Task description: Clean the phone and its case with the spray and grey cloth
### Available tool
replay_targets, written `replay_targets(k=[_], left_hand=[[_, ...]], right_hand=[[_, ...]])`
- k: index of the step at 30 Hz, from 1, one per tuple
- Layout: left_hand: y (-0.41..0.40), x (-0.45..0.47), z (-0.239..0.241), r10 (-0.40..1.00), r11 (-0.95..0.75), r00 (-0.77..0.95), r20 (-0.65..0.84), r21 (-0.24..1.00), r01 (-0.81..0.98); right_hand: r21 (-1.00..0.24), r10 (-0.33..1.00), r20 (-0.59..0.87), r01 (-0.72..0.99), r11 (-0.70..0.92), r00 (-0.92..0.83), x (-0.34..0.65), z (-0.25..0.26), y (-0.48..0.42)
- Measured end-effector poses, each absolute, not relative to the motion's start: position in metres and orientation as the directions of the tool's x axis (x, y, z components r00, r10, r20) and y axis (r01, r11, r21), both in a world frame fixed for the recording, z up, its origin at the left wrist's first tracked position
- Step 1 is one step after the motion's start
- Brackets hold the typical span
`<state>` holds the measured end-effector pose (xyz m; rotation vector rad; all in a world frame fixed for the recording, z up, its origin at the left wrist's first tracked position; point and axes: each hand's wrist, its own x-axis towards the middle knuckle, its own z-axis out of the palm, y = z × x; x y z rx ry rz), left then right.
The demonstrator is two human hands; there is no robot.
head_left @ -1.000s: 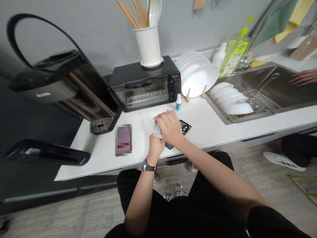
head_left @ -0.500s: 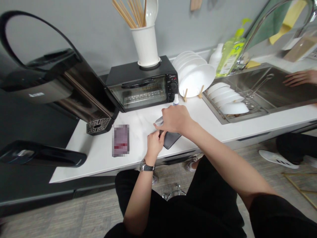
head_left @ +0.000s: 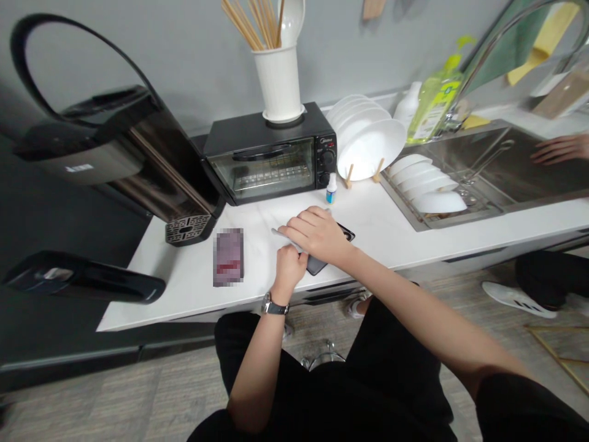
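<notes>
On the counter (head_left: 175, 282), the right hand (head_left: 317, 234) lies flat over a phone (head_left: 316, 265), left hand (head_left: 289, 270) grip unclear.

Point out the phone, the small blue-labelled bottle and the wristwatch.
Phone (head_left: 316, 265): head view, lower end of its dark case.
Small bottle (head_left: 331, 196): head view, blue label.
Wristwatch (head_left: 275, 307): head view, middle of the watch on the wrist.
</notes>
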<state>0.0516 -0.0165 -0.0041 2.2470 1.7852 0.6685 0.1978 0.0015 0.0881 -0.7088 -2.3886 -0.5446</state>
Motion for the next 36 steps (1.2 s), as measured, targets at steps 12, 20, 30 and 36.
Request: replay_targets(k=[12,20,30,36], left_hand=[[-0.016,0.054,-0.004,0.938,-0.303,0.175,0.3,0.463,0.833],[-0.013,0.053,-0.004,0.945,-0.299,0.194,0.263,0.457,0.838],[-0.016,0.052,-0.004,0.95,-0.279,0.18,0.256,0.431,0.858],[-0.016,0.051,-0.01,0.938,-0.315,0.211,0.275,0.425,0.849]], right_hand=[[-0.235,0.828,0.494,0.877,0.419,-0.264,0.213,0.104,-0.01],[-0.045,0.909,0.131,0.914,0.403,-0.395,0.2,0.155,-0.015],[0.064,0.515,0.557,0.652,0.755,-0.651,0.189,0.098,0.003],[-0.018,0.498,0.742,0.729,0.685,-0.449,0.191,0.051,0.0]])
